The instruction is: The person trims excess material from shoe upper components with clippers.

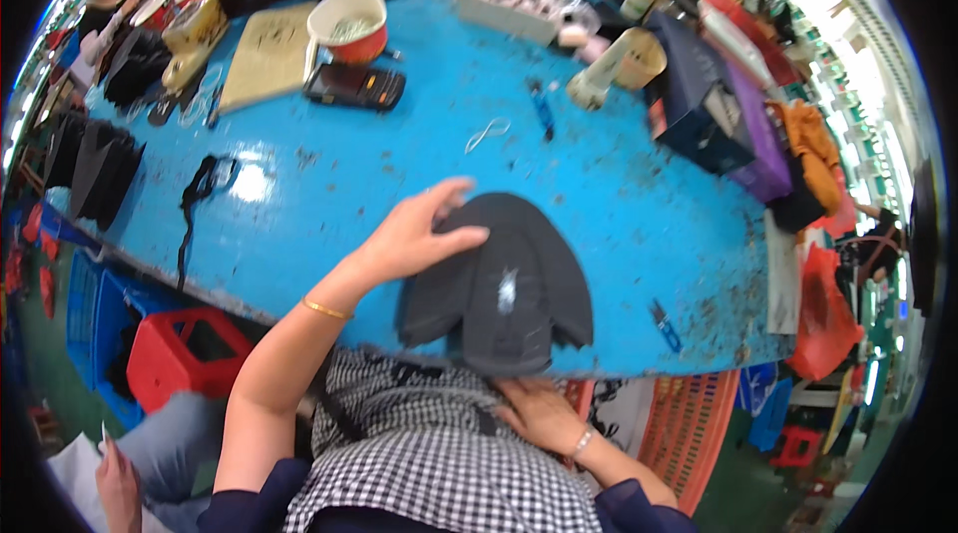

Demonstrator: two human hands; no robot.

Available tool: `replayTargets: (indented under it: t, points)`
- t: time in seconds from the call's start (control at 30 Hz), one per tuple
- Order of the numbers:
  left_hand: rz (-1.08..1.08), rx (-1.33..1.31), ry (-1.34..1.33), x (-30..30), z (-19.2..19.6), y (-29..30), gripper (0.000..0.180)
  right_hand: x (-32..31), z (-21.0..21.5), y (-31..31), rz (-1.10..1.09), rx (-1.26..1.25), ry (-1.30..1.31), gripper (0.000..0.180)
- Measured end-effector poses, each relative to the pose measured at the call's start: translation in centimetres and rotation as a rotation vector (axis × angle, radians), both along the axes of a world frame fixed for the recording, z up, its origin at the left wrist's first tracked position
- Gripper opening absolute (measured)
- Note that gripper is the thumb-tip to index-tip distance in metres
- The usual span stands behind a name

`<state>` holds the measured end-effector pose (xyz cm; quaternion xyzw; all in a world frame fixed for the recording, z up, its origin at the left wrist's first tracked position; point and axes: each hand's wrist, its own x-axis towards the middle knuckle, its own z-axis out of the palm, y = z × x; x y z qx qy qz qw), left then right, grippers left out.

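A dark grey, dome-shaped flat piece [509,283], with a tongue-shaped panel down its middle and a shiny patch on it, lies at the table's near edge. I cannot tell its exact kind. My left hand [419,229] is over its upper left part, fingers apart; the thumb reaches over the piece, and whether it touches is unclear. Below the table edge, my right hand [547,415] lies against the checked apron [429,463] just under the piece's lower end. Its visible fingers are stretched out, and nothing shows in them.
The blue table [349,174] holds small thread snips [666,326], another pair of snips [542,109], a black strap [197,194], a handheld device [355,86] and a red-and-white tub [349,24]. Boxes [699,94] stand at right. Orange baskets [689,423] are below. Another person's hand [118,483] shows lower left.
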<state>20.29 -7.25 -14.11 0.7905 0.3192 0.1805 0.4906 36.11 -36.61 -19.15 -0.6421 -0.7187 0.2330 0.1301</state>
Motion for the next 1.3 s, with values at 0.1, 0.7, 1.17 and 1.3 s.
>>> replayTargets:
  t: [0.1,0.7,1.17,1.3]
  points:
    - [0.132,0.169,-0.218,-1.5,-0.4,-0.4,0.054,-0.5,-2.6,-0.4,-0.059,0.03,-0.091,0.031]
    - [0.157,0.418,0.307,-15.6,-8.5,-14.2,0.027,-1.0,-2.6,-0.6,-0.188,-0.29,0.288,0.013]
    - [-0.211,0.036,-0.097,-15.0,-1.3,-16.7,0.016,-8.8,2.6,5.0,0.169,-0.208,0.621,0.048]
    - [-0.091,-0.088,-0.16,-17.9,0.5,-15.5,0.015,-7.6,3.5,4.8,0.129,-0.135,0.687,0.019]
